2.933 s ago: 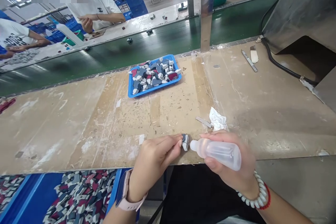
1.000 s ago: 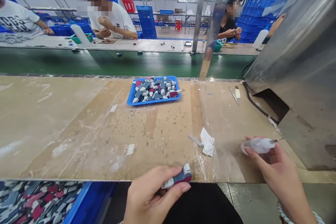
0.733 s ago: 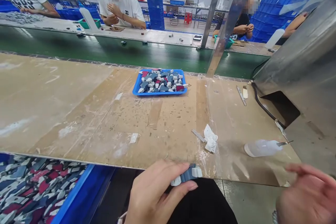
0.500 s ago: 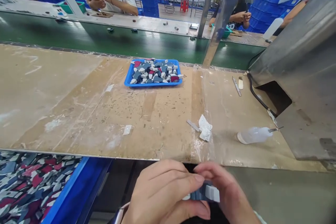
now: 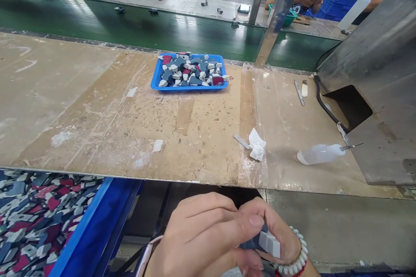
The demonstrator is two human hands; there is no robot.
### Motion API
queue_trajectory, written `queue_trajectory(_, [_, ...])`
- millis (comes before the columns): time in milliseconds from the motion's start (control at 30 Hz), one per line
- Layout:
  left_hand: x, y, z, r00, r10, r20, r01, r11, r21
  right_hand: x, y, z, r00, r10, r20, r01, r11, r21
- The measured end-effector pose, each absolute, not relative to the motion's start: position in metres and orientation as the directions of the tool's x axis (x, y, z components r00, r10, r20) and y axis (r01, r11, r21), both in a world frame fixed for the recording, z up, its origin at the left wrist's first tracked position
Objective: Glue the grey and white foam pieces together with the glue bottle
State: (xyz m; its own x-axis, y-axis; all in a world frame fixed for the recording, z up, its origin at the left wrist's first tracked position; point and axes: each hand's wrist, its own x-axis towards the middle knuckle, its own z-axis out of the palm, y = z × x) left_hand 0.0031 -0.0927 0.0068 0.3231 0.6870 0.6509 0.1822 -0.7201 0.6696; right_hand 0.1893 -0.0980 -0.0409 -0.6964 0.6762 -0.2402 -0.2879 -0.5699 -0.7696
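My left hand (image 5: 208,233) is closed, pinching a small dark blue and light grey plastic piece (image 5: 269,243) between thumb and fingers, just off the near table edge. From the other side, my right hand (image 5: 276,225) curls round the same piece, its fingertips partly hidden behind my left hand. The piece's light grey end sticks out toward the right; its blue body is mostly covered. Farther off on the table, a blue tray (image 5: 188,89) is heaped with similar blue, grey and dark red pieces.
A blue crate (image 5: 84,225) full of such pieces stands at lower left. On the table lie crumpled tissue (image 5: 257,145), a metal strip (image 5: 242,141) and a needle-tipped bottle (image 5: 320,155). A metal housing (image 5: 386,95) stands at right. Beyond runs a green conveyor (image 5: 195,34), with people working behind it.
The view has tipped downward, so the table sits higher in the picture. Both hands stay on the piece, its grey end now angled more downward, and my right wrist's beaded bracelet shows.
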Motion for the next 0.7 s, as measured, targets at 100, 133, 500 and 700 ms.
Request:
queue_trajectory(100, [0.001, -0.096, 0.007, 0.325, 0.705, 0.631, 0.192, -0.702, 0.686, 0.190, -0.100, -0.045, -0.705, 0.675, -0.218, -0.335, -0.587, -0.737])
queue_trajectory(133, [0.001, -0.097, 0.007, 0.331, 0.710, 0.621, 0.198, -0.696, 0.690, 0.189, -0.102, -0.047, -0.697, 0.683, -0.218, -0.348, -0.588, -0.731])
queue_trajectory(500, [0.000, -0.100, 0.008, 0.401, 0.733, 0.550, 0.141, -0.642, 0.754, 0.174, -0.108, -0.044, -0.603, 0.761, -0.239, -0.526, -0.605, -0.598])
queue_trajectory(700, [0.005, -0.099, 0.007, 0.433, 0.692, 0.578, 0.104, -0.675, 0.731, 0.173, -0.104, -0.035, -0.702, 0.685, -0.197, -0.422, -0.622, -0.660])
